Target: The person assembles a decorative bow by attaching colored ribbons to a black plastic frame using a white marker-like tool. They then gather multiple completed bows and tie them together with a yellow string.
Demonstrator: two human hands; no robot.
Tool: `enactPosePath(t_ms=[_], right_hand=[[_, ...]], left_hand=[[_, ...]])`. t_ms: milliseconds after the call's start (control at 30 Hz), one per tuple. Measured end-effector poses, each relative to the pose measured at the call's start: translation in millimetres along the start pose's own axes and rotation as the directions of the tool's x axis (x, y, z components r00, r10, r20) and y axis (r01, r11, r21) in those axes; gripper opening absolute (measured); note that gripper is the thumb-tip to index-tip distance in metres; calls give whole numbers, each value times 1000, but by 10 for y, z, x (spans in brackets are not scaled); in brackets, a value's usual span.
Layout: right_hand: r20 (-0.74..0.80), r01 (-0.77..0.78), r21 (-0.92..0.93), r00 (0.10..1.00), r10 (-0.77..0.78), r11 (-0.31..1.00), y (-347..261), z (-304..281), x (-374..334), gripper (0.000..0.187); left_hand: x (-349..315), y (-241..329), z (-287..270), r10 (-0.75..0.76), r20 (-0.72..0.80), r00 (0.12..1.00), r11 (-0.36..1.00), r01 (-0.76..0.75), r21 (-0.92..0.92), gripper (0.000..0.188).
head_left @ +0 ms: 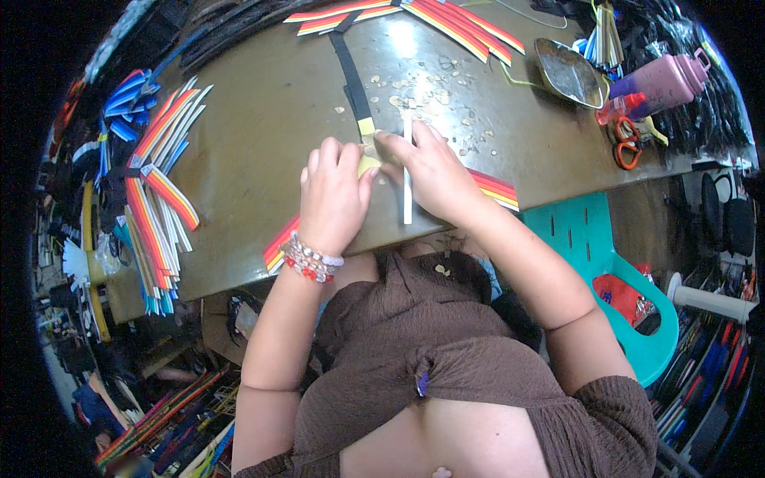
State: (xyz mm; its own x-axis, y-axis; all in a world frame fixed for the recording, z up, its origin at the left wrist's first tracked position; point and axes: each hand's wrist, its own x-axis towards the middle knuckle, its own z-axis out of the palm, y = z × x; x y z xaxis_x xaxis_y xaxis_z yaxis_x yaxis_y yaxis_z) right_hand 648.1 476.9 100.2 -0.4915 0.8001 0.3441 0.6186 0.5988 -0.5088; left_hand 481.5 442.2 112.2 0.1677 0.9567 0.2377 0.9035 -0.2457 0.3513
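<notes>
My left hand [333, 179], with beaded bracelets at its wrist, is closed with thumb and fingers on a small pale-yellow piece [368, 165]. Close beside it, my right hand [426, 171] is also closed, its fingertips at the same spot. A narrow white strip [408, 203] runs through the right hand and sticks out towards me. Under both hands lies a striped red, orange and yellow strip bundle [496, 190], its middle hidden. Leading away from my fingertips is a black strap [351, 76] with a yellow end [366, 127].
Yellowish scraps [430, 99] litter the brown table [263, 103]. Striped strip bundles [163, 183] lie left, others [462, 28] at the far edge. At right are a metal tray [570, 73], a pink-purple bottle [661, 84] and orange-handled scissors [628, 143]. A green chair [629, 279] stands right.
</notes>
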Motion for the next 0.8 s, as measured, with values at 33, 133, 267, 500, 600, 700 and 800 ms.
enactPosePath(t_ms=[33, 133, 267, 500, 600, 700, 800], right_hand=[[21, 27, -22, 999, -26, 999, 6, 8, -3, 31], [43, 94, -35, 995, -92, 995, 21, 10, 26, 31], [206, 116, 11, 972, -116, 993, 81, -97, 137, 30], [164, -316, 653, 946, 278, 689, 420, -115, 645, 28], [76, -252, 599, 963, 259, 760, 513, 73, 695, 26], [63, -280, 560, 953, 296, 780, 579, 144, 643, 28], [100, -236, 534, 971, 216, 812, 597, 107, 630, 29]], left_hand=[[30, -18, -25, -21, 25, 999, 1000, 21, 7, 26], [232, -170, -52, -97, 40, 994, 995, 97, 25, 25], [417, -297, 197, -164, -242, 956, 985, 147, -87, 33], [388, -350, 312, -184, -219, 958, 979, 158, -132, 34], [392, -317, 280, -188, -186, 964, 975, 161, -154, 29], [395, -304, 288, -183, -177, 967, 975, 156, -156, 26], [382, -316, 314, -157, -214, 964, 980, 125, -156, 28]])
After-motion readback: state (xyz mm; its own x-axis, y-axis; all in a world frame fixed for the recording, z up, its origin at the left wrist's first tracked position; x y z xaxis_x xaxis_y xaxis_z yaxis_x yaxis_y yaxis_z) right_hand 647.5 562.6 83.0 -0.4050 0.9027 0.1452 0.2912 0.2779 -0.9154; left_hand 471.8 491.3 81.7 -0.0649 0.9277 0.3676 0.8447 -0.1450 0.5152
